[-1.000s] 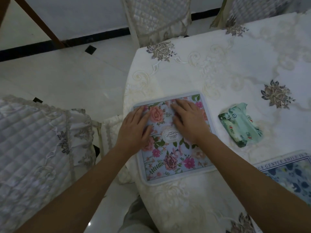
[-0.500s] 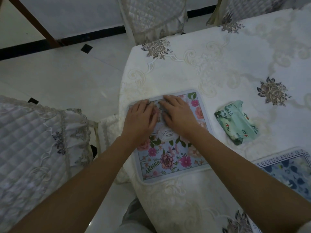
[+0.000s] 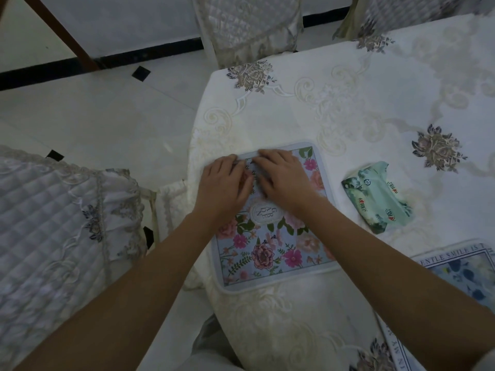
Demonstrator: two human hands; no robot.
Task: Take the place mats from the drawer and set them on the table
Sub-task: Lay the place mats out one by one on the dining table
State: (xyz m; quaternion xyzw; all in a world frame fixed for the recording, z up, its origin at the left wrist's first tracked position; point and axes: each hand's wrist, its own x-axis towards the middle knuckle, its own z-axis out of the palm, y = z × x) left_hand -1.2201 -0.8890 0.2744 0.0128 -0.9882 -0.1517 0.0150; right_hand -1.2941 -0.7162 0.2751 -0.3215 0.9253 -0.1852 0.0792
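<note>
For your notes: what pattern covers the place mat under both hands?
Pink flowers on pale blue rectangular place mat, head view.

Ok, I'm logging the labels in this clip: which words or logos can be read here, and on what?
"GARDEN", letters stacked in a white oval, on the floral place mat.
"ENTLE SMILE IS T", cut off along the border, on the blue place mat.
Red logos on the green tissue pack: too small to read.
More border lettering on the blue place mat's near edge: blurred.

Room/bkgd, dim light

White tiled floor [image 3: 93, 124] w/ small black inset squares; black skirting [image 3: 150, 53] under pale wall. Table [image 3: 375, 103] in cream embroidered cloth. Quilted chair covers: near-left [image 3: 48, 223], far side [image 3: 246, 22].
</note>
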